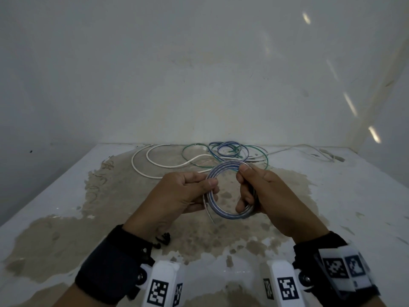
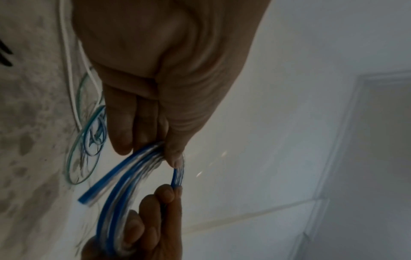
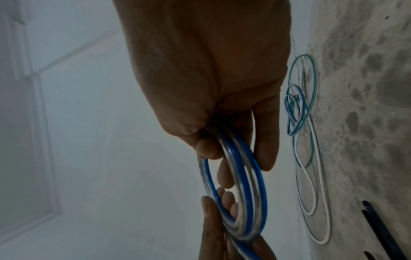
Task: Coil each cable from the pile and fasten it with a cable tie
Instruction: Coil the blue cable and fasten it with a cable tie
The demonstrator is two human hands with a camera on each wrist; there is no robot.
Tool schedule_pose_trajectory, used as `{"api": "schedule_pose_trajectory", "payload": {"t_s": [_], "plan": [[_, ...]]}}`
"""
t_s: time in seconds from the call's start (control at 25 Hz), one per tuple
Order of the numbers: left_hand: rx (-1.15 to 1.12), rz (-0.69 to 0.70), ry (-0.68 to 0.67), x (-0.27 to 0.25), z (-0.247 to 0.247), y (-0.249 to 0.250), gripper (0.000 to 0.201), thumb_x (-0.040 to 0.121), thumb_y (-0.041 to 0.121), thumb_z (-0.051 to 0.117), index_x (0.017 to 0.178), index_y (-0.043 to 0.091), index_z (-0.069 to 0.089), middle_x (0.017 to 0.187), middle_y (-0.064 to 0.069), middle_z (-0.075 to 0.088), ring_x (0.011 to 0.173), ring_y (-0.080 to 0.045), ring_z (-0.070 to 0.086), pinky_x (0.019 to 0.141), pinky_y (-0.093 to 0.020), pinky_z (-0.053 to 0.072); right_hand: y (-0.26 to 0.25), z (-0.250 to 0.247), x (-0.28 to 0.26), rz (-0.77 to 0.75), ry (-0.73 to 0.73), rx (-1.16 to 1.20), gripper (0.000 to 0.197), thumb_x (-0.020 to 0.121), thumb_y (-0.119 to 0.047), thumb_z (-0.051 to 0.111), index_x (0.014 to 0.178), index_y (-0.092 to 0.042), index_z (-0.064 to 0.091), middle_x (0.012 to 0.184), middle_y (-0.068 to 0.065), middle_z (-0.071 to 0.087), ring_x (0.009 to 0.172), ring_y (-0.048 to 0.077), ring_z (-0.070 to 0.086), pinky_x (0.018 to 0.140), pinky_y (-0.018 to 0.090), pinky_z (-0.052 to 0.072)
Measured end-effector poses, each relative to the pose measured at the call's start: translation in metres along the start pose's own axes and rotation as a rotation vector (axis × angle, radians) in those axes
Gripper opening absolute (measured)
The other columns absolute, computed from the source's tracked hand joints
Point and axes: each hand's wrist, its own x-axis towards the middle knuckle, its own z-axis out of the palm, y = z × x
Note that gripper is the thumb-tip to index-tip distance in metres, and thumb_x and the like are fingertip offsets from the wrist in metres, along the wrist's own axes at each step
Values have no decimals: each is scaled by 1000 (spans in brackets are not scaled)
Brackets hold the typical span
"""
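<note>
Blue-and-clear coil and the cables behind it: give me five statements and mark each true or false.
1. Both hands hold the blue-and-clear coil. True: left hand and right hand each grip a side.
2. A cable tie is already fastened round the coil. False: none shows on it.
3. A white cable lies loose on the table. True.
4. The green cable is neatly coiled and tied. False: it sprawls in open loops.
5. The black cable ties are in the right hand. False: they lie on the table.
</note>
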Motion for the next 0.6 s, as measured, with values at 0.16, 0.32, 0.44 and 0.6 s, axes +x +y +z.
{"api": "schedule_pose_trajectory", "payload": {"t_s": [0.16,0.32,0.44,0.6], "plan": [[-1,-44,-98,2,-4,-1,36,71,31,76,102,14,76,98,-7,78,88,-16,74,84,-31,59,1,0,1,-18,14,6,36,106,-39,39,87,-13,56,52,1,46,52,18,62,51,29,49],[-118,-44,-75,6,-6,-5,34,77,21,73,107,5,72,99,-12,77,89,-19,75,79,-27,61,5,0,1,14,-27,54,37,103,-43,44,97,-13,65,61,1,53,61,19,66,55,32,55],[-211,-40,15,9,-8,-8,20,87,14,68,104,5,72,95,-10,76,79,-15,74,73,-25,61,11,-5,0,61,-50,127,41,90,-47,56,107,-13,73,82,2,70,79,20,74,63,35,61],[-228,-57,8,10,-13,-10,21,86,13,68,105,5,72,99,-12,77,83,-17,75,78,-28,61,21,-4,-2,57,58,80,24,97,-30,60,99,-13,77,91,6,78,83,19,77,62,28,60]]}}
